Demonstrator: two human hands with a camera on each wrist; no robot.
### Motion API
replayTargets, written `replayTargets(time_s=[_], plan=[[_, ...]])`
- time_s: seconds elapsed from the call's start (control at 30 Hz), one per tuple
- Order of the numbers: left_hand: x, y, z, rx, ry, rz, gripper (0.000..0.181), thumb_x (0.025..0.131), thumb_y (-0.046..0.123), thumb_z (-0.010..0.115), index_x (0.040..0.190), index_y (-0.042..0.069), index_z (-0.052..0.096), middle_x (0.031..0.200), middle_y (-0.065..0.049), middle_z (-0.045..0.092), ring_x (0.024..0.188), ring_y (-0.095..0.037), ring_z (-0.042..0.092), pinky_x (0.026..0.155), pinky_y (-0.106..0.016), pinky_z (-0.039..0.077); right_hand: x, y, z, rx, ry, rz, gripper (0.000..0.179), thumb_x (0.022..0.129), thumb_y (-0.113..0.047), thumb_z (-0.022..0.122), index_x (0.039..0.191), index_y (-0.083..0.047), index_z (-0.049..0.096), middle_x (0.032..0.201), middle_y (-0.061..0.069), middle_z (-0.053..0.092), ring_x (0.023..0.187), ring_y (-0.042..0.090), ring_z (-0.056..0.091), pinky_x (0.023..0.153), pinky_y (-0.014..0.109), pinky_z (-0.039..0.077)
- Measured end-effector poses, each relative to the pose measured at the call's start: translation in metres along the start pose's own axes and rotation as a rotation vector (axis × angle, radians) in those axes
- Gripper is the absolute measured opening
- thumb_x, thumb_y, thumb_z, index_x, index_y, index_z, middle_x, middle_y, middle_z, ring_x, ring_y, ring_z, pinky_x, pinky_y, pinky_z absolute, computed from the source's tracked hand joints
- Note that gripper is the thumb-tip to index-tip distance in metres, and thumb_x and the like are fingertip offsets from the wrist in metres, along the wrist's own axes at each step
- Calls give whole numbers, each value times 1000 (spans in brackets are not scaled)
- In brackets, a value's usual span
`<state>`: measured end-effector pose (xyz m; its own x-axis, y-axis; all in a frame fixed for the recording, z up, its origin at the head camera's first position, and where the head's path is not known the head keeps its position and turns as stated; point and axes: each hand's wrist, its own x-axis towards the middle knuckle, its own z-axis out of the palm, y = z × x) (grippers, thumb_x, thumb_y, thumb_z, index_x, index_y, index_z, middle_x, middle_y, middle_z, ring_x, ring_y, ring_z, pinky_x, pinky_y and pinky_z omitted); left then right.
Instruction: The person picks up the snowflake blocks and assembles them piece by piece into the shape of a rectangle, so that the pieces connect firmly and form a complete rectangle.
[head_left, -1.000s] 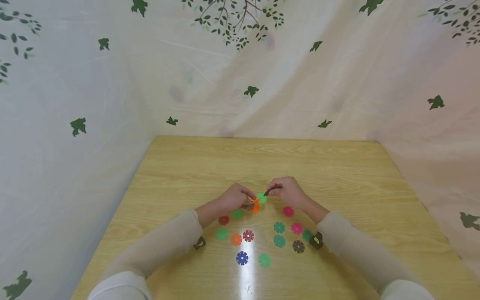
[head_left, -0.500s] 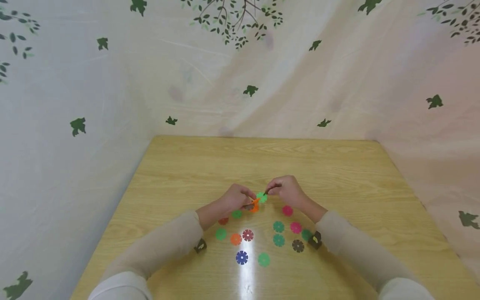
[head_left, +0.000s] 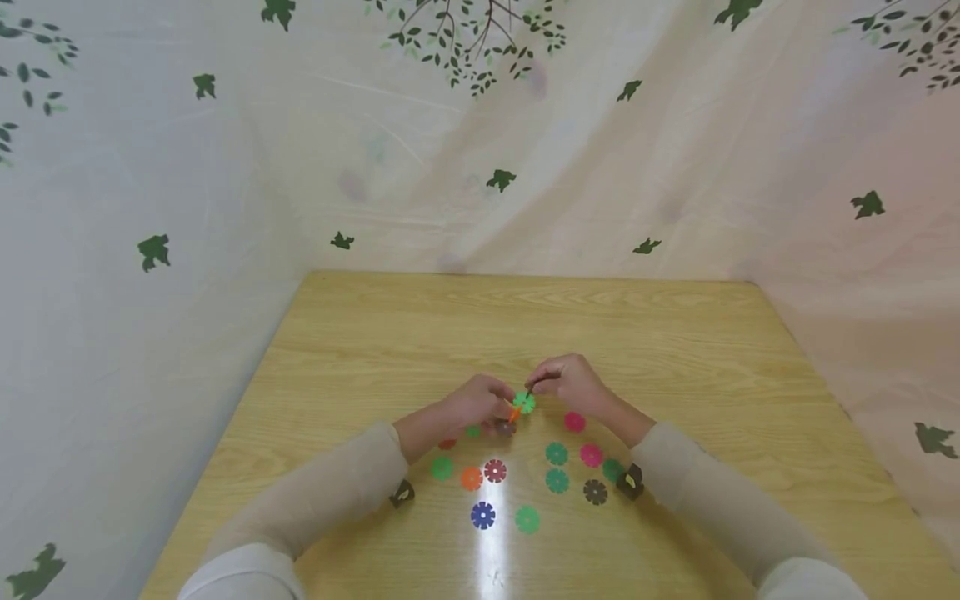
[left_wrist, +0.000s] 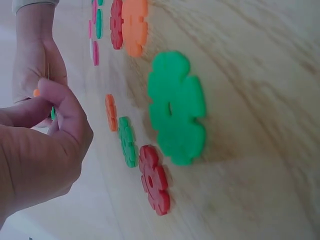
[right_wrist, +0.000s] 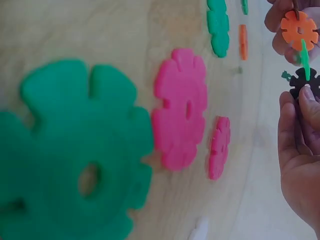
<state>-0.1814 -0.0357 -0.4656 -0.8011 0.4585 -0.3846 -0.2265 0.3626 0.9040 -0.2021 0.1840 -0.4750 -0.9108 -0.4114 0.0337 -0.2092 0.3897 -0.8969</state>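
Note:
Near the middle of the table, my left hand [head_left: 474, 402] pinches an orange notched disc [right_wrist: 290, 37]. A light green disc [head_left: 524, 403] is joined to its edge, and a brown disc [head_left: 507, 427] sits just below my left fingers. My right hand [head_left: 573, 383] pinches a dark brown notched disc [right_wrist: 297, 83] between thumb and fingers, its edge meeting the green disc. Whether their slots are engaged cannot be told. In the left wrist view the fingers hide most of the joined pieces.
Several flower-shaped discs lie flat on the wooden table [head_left: 390, 333]: a blue disc [head_left: 483, 516], a pink disc [head_left: 591, 455], a teal disc [right_wrist: 55, 160], a red disc [left_wrist: 154, 180] and a green disc [left_wrist: 177, 107] among them. A leaf-printed cloth [head_left: 420, 217] hangs behind the table.
My left hand has shifted slightly down and right, turning the joined discs so the brown one shows lower. My right hand has edged left with the dark disc, closer onto the green one.

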Motion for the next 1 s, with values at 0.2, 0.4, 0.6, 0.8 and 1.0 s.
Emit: replayTargets(time_s=[0.2, 0.4, 0.6, 0.8, 1.0], plan=[[3, -2, -1, 18, -52, -23, 26, 92, 2, 62, 117, -4, 65, 92, -13, 71, 78, -24, 68, 64, -33, 61, 3, 5, 6, -6, -52, -39, 11, 91, 5, 70, 101, 5, 75, 99, 16, 75, 97, 32, 72, 88, 39, 61], [3, -2, -3, -10, -23, -25, 25, 97, 9, 59, 118, -4, 65, 94, -12, 69, 78, -24, 64, 62, -31, 61, 7, 5, 7, -44, -69, -68, 16, 92, 4, 68, 107, 6, 73, 103, 14, 75, 99, 28, 72, 89, 33, 61], [5, -3, -6, -27, 22, -26, 24, 98, 10, 60, 117, -5, 65, 90, -12, 69, 68, -19, 62, 55, -27, 59, 8, 1, -2, -154, -75, -45, 21, 95, 0, 66, 115, 4, 70, 111, 14, 73, 100, 28, 70, 88, 36, 61], [10, -6, -15, -68, 69, -28, 30, 98, 8, 59, 123, -8, 62, 89, -13, 68, 62, -16, 60, 53, -25, 59, -3, -4, -23, -472, -243, -22, 21, 87, 3, 70, 108, 0, 73, 100, 8, 71, 93, 23, 66, 83, 37, 60], [15, -6, -24, -125, 95, -43, 26, 98, 9, 58, 117, -7, 65, 88, -12, 68, 58, -12, 56, 49, -21, 56, -16, 2, -28, -688, -328, 32, 26, 80, 3, 77, 103, -6, 71, 92, 0, 58, 83, 14, 55, 76, 31, 56]])
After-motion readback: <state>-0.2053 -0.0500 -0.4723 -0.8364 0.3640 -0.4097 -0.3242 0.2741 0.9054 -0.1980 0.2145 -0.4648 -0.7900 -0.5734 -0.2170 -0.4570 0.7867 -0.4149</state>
